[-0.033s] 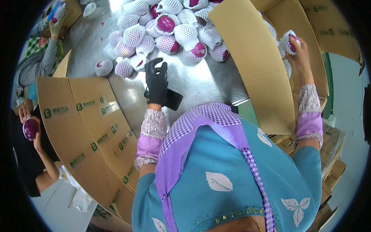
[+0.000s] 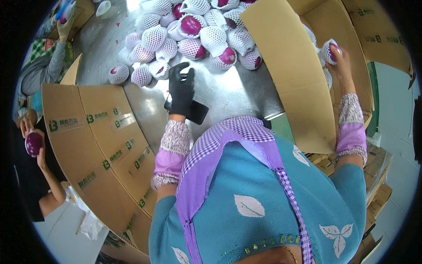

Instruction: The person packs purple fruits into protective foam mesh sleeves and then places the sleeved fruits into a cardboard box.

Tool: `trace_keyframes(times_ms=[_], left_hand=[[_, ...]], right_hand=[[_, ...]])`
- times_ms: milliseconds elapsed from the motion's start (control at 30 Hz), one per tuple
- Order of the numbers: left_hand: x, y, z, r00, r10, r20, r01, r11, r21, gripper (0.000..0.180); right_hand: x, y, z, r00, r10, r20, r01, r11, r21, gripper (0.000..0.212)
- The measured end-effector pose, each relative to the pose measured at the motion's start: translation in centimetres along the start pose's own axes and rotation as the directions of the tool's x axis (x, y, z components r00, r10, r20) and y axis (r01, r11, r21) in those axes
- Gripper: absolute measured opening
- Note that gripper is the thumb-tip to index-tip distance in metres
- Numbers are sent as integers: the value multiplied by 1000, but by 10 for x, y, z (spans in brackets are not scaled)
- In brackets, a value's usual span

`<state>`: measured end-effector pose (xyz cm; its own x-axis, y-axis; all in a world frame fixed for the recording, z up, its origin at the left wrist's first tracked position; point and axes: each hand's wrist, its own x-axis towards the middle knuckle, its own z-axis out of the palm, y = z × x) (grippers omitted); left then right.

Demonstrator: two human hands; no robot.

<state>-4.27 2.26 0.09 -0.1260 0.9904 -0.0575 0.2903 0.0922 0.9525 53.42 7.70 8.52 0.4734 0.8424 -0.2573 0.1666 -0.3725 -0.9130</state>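
Note:
My right hand (image 2: 342,66) is closed around a purple round fruit (image 2: 330,52) in a white foam net, inside the open cardboard box (image 2: 292,70) at the right. More netted fruit shows partly behind that box's near flap. My left hand (image 2: 180,90), in a black glove, is over the metal table with its fingers curved and apart, holding nothing. A dark phone (image 2: 198,112) lies partly under its wrist. Just beyond the fingertips sits a netted fruit (image 2: 158,70), at the near edge of a heap of netted purple fruit (image 2: 213,35).
A tall cardboard box (image 2: 101,132) stands at my left. Beyond it, one person's hands hold a bare-looking purple fruit (image 2: 34,144). Farther back, another person's gloved hand (image 2: 65,27) lifts something. A white cup (image 2: 103,8) lies on the metal table (image 2: 145,99).
My left hand has shifted very slightly away from me over the table. My right hand still grips the netted fruit in the box, almost unmoved.

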Motion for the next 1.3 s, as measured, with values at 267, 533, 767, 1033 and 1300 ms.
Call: trace_keyframes(times_ms=[267, 533, 767, 1033, 1300], left_hand=[[28, 4, 94, 986, -46, 163, -49, 845, 533, 110], [38, -47, 82, 895, -92, 436, 335, 783, -524, 75], [-12, -13, 57, 841, 73, 536, 268, 804, -531, 69], [-14, 30, 43, 944, 32, 328, 153, 840, -520, 75], [-24, 29, 35, 970, -19, 244, 188, 696, -693, 52]], right_hand=[[13, 0, 37, 953, -302, -13, 261, 846, -466, 77], [-224, -139, 166, 498, -734, 461, 852, 514, -102, 41], [-203, 28, 275, 851, 15, 524, -40, 999, 36, 69], [-194, 6, 300, 766, -556, 324, 558, 824, 94, 25], [-202, -7, 295, 706, -593, 387, 659, 750, -54, 21]])
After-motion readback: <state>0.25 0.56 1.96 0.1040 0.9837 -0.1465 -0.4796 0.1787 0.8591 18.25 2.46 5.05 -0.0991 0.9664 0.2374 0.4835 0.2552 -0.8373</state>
